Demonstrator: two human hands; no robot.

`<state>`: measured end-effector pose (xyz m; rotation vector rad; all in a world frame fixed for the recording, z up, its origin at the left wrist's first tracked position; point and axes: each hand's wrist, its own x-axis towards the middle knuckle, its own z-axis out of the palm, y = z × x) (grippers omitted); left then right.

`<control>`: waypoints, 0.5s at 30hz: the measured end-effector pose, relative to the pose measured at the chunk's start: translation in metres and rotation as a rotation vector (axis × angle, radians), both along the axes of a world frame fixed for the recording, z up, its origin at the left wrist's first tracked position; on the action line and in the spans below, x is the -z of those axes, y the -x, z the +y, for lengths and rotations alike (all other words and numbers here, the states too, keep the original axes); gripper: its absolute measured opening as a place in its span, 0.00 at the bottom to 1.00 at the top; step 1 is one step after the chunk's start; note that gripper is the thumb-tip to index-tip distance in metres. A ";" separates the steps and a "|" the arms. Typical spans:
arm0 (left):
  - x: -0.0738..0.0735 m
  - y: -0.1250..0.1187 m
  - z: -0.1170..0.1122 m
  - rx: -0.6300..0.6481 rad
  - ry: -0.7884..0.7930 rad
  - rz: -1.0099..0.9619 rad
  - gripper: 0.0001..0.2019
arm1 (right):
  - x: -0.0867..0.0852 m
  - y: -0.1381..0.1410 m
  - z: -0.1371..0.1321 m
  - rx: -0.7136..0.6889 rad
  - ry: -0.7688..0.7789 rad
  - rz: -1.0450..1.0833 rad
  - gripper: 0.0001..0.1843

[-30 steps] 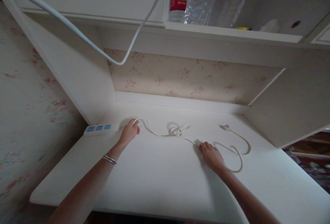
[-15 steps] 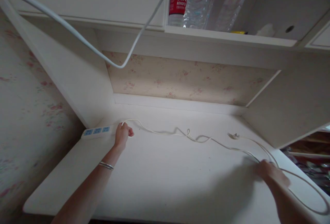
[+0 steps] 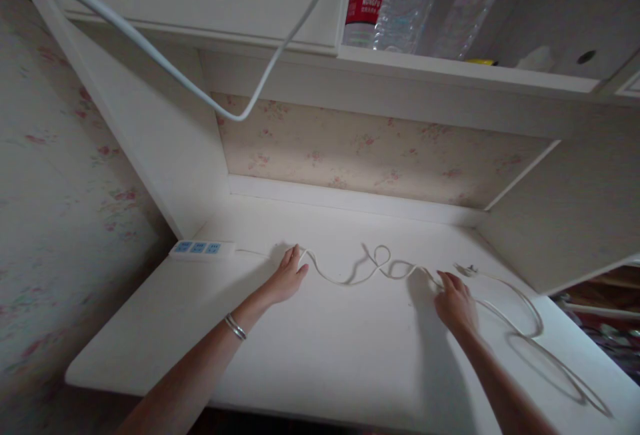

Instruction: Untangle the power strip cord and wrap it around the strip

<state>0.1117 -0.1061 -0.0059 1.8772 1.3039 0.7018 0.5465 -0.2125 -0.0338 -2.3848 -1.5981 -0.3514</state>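
Note:
A white power strip (image 3: 203, 248) with blue sockets lies at the back left of the white desk (image 3: 320, 355). Its thin white cord (image 3: 380, 263) snakes rightward in loose loops to a plug (image 3: 467, 268), then trails in a big loop to the desk's right front corner. My left hand (image 3: 287, 279), a bracelet on its wrist, rests flat on the cord a little right of the strip, fingers stretched out. My right hand (image 3: 456, 303) presses curled fingers on the cord just left of the plug.
A thick white cable (image 3: 165, 65) hangs across the upper left. Water bottles (image 3: 400, 1) stand on the shelf (image 3: 450, 68) above. White side panels close the desk in at left and right, with floral wallpaper (image 3: 360, 155) at the back.
My left hand slid right along the cord, away from the strip, and flattened. My right hand came back left from the desk's right edge, and the stretched cord slackened into loops.

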 end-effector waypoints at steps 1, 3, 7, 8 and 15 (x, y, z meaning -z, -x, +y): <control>-0.004 0.004 0.000 0.047 -0.003 0.083 0.31 | -0.001 0.021 0.003 -0.094 -0.040 -0.002 0.28; -0.015 0.022 0.001 0.114 -0.070 0.186 0.29 | -0.003 0.062 0.006 -0.242 -0.113 0.026 0.29; -0.030 0.090 0.016 0.084 -0.334 0.378 0.25 | -0.008 0.128 0.000 -0.492 -0.188 0.141 0.29; -0.031 0.112 0.023 0.044 -0.375 0.464 0.26 | -0.010 0.141 -0.002 -0.538 -0.198 0.171 0.28; -0.018 0.230 0.077 -0.017 -0.221 0.927 0.40 | -0.027 0.231 0.001 -0.777 -0.214 0.359 0.23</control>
